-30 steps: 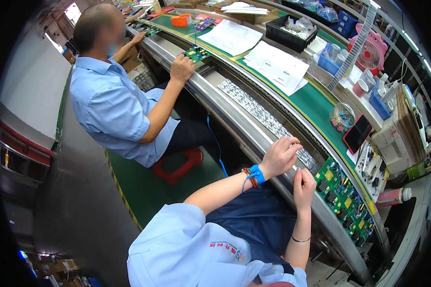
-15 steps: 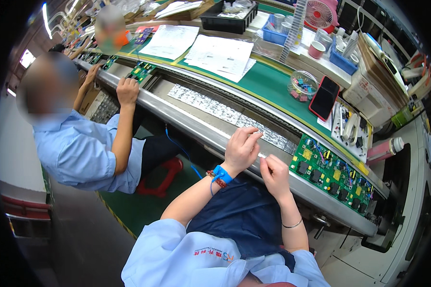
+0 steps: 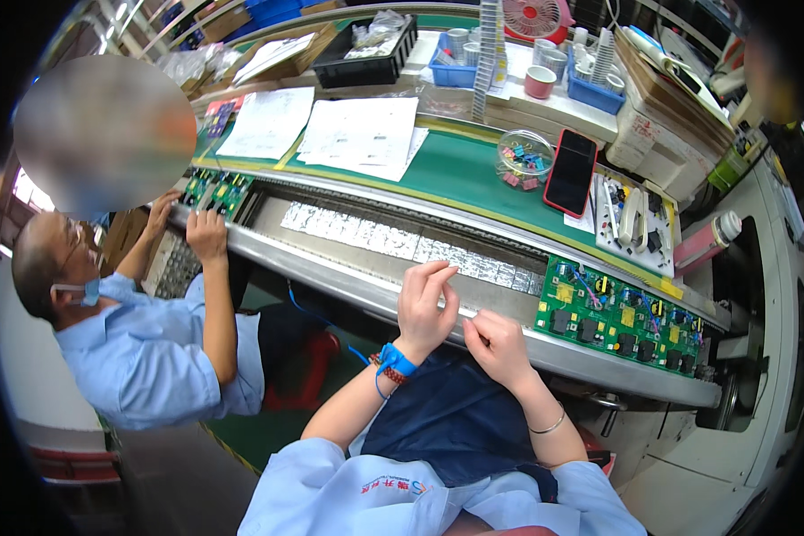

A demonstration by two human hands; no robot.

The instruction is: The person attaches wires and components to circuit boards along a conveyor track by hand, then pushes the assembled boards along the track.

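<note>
Left hand [image 3: 427, 308], right hand [image 3: 500, 348]: curled, cannot tell if pinching | circuit boards [image 3: 618, 316]: near right hand | best handled by edges

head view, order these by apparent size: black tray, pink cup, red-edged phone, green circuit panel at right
1. Green circuit panel at right
2. Black tray
3. Red-edged phone
4. Pink cup

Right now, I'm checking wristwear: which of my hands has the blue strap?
Your left hand: blue strap beside red beads; the right hand wears a bangle.
</note>
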